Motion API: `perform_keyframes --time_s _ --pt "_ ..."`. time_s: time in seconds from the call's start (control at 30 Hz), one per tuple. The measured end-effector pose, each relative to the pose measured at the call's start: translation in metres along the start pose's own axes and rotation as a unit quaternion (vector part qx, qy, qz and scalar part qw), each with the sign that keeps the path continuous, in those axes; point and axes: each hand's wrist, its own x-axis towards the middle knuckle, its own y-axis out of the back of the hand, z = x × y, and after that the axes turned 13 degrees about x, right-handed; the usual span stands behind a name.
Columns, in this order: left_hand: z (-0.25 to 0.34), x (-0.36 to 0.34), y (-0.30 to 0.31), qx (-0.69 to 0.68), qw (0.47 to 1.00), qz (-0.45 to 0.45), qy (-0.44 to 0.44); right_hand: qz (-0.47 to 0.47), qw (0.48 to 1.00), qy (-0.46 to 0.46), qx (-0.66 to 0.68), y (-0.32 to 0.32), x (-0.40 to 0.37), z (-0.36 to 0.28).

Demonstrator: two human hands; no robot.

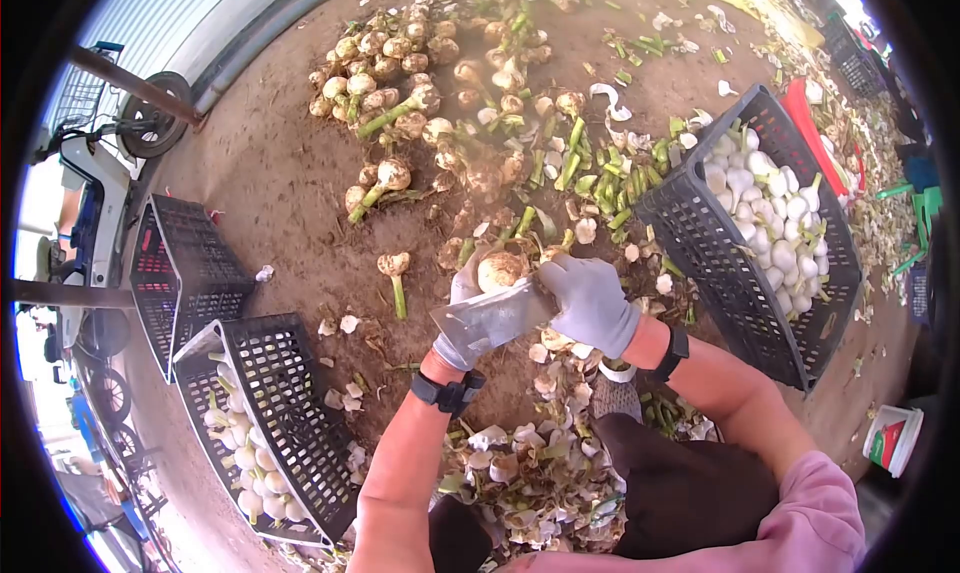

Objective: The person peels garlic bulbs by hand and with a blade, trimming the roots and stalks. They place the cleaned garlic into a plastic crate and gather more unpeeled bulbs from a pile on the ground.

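My left hand (462, 347), in a pale grey glove, is closed round a garlic bulb (502, 269) with brownish, dirty skin. The fingers lie partly hidden behind the bulb and the blade. A broad, flat knife (488, 319) is in my gloved right hand (594, 303), its handle hidden in the fist. The blade stretches leftward across the near side of the bulb, overlapping my left hand in this view. Just left of my hands, one garlic bulb (394, 265) with a green stalk rests on the dirt.
Unpeeled garlic bulbs (385, 58) lie heaped ahead. To the right stands a black crate (690, 228) of white bulbs; another crate (290, 403) with white bulbs is at left, near a third crate (205, 263). Peelings (530, 463) cover the ground by my legs.
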Motion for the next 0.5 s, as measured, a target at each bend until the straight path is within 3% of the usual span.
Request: perform_keyframes --time_s 0.03,0.1,0.13,0.17,0.2,0.27,0.33,0.37,0.47,0.5 --pt "0.001 -0.006 -0.001 0.056 0.996 0.059 -0.02 -0.016 1.0 -0.023 -0.009 0.0 0.002 -0.002" --pt "-0.002 -0.009 0.015 0.18 0.982 0.049 -0.014 -0.076 0.984 -0.16 0.018 0.008 0.012 -0.005" --pt "0.007 -0.021 -0.013 0.442 0.89 0.008 -0.109 -0.105 0.966 -0.232 0.032 0.013 0.018 -0.002" --pt "0.015 -0.034 -0.042 0.656 0.722 0.023 -0.218 -0.214 0.92 -0.327 0.005 0.008 0.011 0.052" --pt "0.019 -0.036 -0.054 0.658 0.703 0.004 -0.27 -0.206 0.935 -0.285 -0.046 0.004 -0.014 0.089" --pt "0.011 -0.024 -0.051 0.558 0.768 0.085 -0.302 -0.061 0.943 -0.314 0.087 -0.002 -0.037 0.087" --pt "0.016 -0.017 -0.03 0.651 0.709 0.06 -0.264 -0.051 0.93 -0.334 0.142 0.014 -0.029 0.043" --pt "0.02 -0.018 -0.033 0.642 0.728 0.029 -0.24 -0.038 0.94 -0.312 0.133 0.016 -0.027 0.034" --pt "0.004 -0.018 -0.018 0.632 0.74 0.087 -0.215 -0.018 0.985 -0.149 0.089 0.029 -0.021 0.004" --pt "0.001 -0.017 -0.018 0.537 0.82 0.071 -0.184 0.022 0.993 -0.078 0.083 0.025 -0.019 -0.002"
